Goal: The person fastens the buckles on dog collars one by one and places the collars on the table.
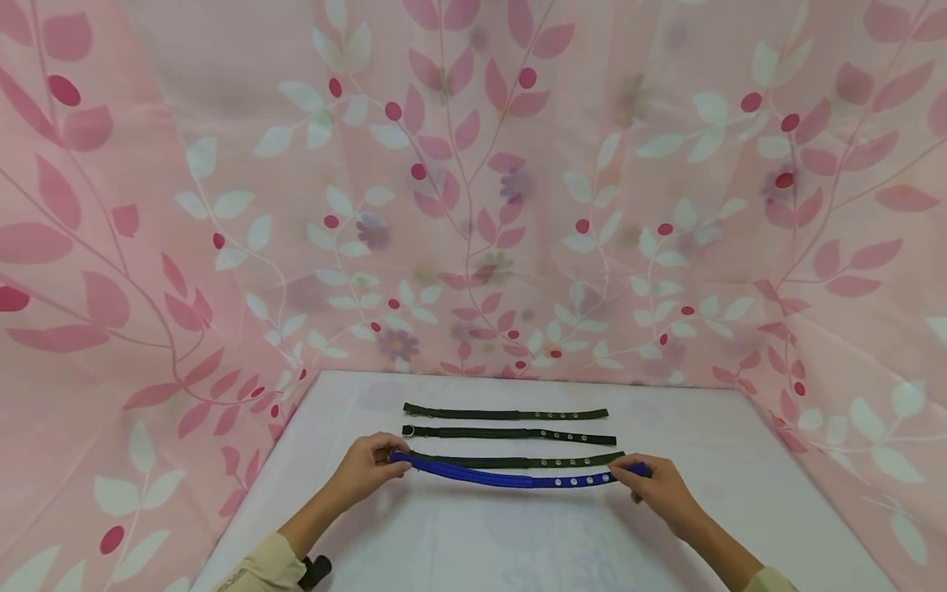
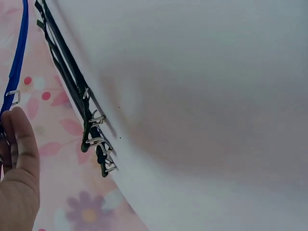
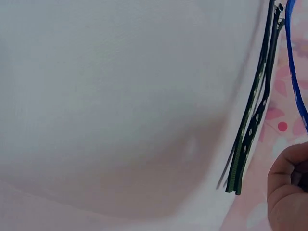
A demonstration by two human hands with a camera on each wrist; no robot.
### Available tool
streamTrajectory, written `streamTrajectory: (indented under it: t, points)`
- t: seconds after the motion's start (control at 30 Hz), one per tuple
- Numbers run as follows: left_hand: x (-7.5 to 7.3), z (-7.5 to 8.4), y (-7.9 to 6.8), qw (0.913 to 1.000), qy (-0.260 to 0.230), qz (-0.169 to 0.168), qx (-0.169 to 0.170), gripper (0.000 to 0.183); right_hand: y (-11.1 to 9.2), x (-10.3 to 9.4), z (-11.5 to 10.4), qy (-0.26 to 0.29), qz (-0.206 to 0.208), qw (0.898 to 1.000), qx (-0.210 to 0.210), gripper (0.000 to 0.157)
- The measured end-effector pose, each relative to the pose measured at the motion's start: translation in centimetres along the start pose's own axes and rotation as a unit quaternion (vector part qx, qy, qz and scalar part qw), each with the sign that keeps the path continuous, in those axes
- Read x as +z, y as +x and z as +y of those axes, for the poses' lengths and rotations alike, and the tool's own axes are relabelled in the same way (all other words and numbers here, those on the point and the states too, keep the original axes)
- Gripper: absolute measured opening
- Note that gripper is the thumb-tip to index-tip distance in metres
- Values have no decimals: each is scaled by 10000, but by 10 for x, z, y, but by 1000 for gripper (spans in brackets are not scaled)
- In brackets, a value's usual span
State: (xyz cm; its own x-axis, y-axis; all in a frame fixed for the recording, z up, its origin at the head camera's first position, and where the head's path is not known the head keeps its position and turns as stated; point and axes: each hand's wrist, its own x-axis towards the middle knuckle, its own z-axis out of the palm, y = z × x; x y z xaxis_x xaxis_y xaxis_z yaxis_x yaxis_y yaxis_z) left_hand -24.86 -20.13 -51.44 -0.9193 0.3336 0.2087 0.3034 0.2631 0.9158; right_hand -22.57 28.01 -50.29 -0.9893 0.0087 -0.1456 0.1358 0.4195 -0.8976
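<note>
A blue collar (image 1: 488, 477) with metal eyelets is stretched sideways between both hands, sagging slightly in the middle. My left hand (image 1: 362, 471) pinches its left end, where a metal ring or buckle (image 2: 15, 96) shows in the left wrist view. Thumb and fingers of my right hand (image 1: 662, 491) pinch the other end, beyond the eyelets. Just behind it in the head view lies a dark green collar (image 1: 503, 463). Two more dark green collars, a middle one (image 1: 481, 432) and a far one (image 1: 481, 414), lie roughly parallel behind that, eyelets to the right.
The collars lie on a white table (image 1: 518, 543). A pink floral curtain (image 1: 473, 247) surrounds the table's back and sides. Near the left forearm, a small black object (image 1: 316, 571) shows at the bottom; its kind is unclear.
</note>
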Motion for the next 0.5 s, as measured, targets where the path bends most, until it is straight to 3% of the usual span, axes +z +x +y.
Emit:
streamTrajectory:
  t: [0.2, 0.37, 0.5]
  points:
    - [-2, 8, -1, 9971, -723, -185, -147, 33, -4, -2, -7, 527, -174, 9983, -194, 38]
    - [-8, 18, 0, 9928, -1158, 140, -267, 38, -7, -3, -14, 700, -202, 9958, -547, 37]
    - [-10, 26, 4, 9937, -1027, 418, -154, 39, -9, -2, -22, 713, -20, 9934, -893, 32]
